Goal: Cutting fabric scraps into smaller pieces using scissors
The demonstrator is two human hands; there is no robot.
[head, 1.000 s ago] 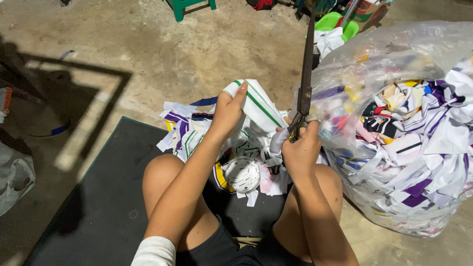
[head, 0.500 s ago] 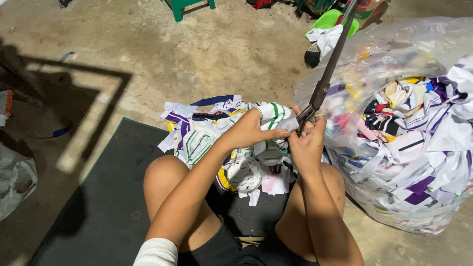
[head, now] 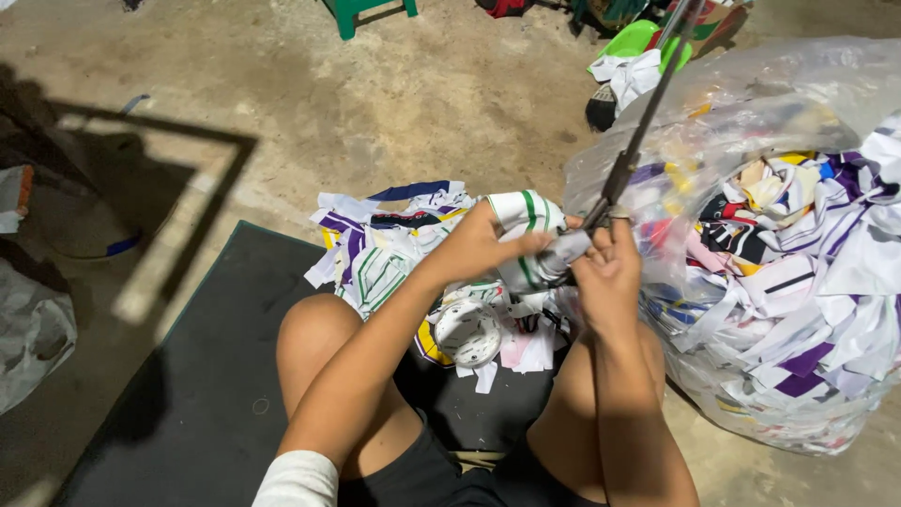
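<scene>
I sit on a black mat (head: 206, 376) with a pile of white, purple and green cloth scraps (head: 394, 244) before my knees. My left hand (head: 483, 246) grips a white cloth piece with green stripes (head: 526, 221). My right hand (head: 608, 268) holds the handles of long dark scissors (head: 631, 150), whose blades point up and away to the right. The two hands are close together, the cloth bunched between them at the scissors' base. A round white object (head: 467, 330) lies between my legs.
A large clear plastic bag (head: 779, 282) stuffed with cloth scraps stands at my right. A green stool (head: 361, 11) and a green tub (head: 633, 39) with a white rag are at the back. Grey plastic (head: 33, 333) lies at the left on the concrete floor.
My left hand lowered the striped cloth from an upright hold and brought it to the right hand. The scissors tilted from near vertical to leaning right.
</scene>
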